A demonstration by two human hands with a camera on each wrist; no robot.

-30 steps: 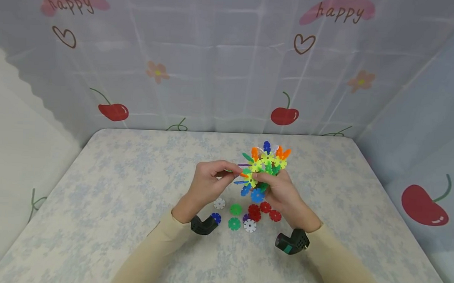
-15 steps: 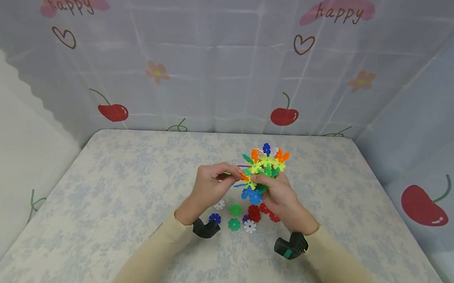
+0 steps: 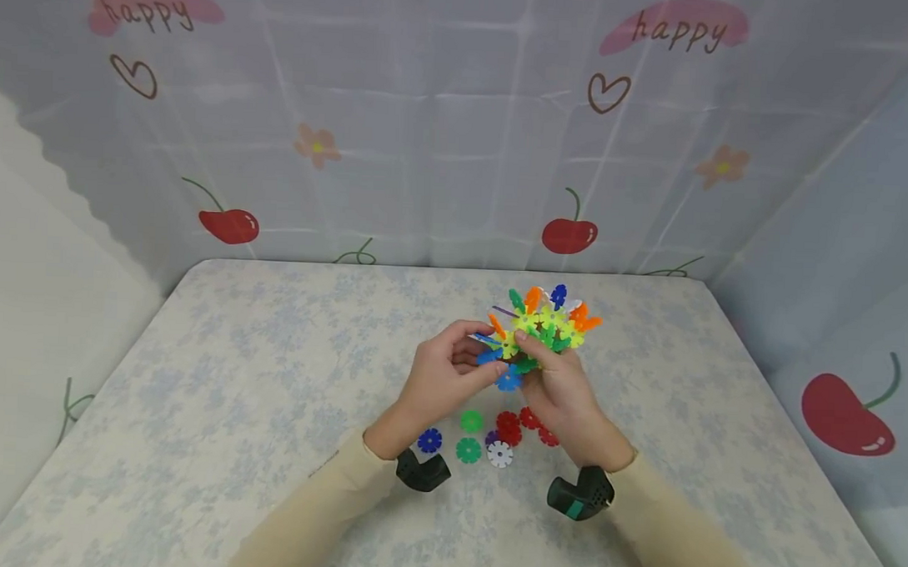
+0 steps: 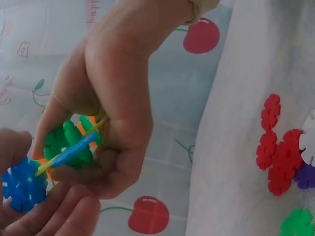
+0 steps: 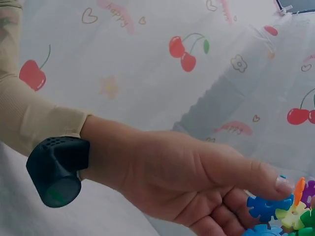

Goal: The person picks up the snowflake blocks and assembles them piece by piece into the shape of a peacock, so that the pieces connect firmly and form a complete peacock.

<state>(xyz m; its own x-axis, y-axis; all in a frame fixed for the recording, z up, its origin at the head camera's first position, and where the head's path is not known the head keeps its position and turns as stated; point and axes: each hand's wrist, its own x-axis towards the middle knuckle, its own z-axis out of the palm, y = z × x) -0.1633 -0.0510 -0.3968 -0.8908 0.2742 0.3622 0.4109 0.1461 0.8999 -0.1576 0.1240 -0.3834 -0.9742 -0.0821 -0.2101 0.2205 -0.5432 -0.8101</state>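
Note:
My right hand (image 3: 566, 387) grips a cluster of interlocking plastic snowflake discs (image 3: 552, 320), its thumb pressed on the front. Yellow discs form the cluster's middle, with green, orange, blue, purple and white discs sticking out. At the cluster's lower left, my left hand (image 3: 439, 371) has a blue snowflake disc (image 4: 23, 184) between thumb and fingers. The right wrist view shows the left hand (image 5: 182, 177) from the side, thumb at the blue discs (image 5: 268, 207). In the left wrist view the right hand (image 4: 120, 108) curls round the green discs (image 4: 69, 147).
Loose discs lie on the table (image 3: 270, 377) below the hands: several red ones (image 3: 508, 427), two green ones (image 3: 468, 450), a dark blue one (image 3: 429, 440), and a white one (image 3: 500, 454) overlapping a purple one. A printed curtain (image 3: 429, 149) stands behind the table.
My left hand has left the orange disc and shifted right and down onto a blue disc. The cluster has moved right and turned. A loose white disc is now hidden behind the left hand.

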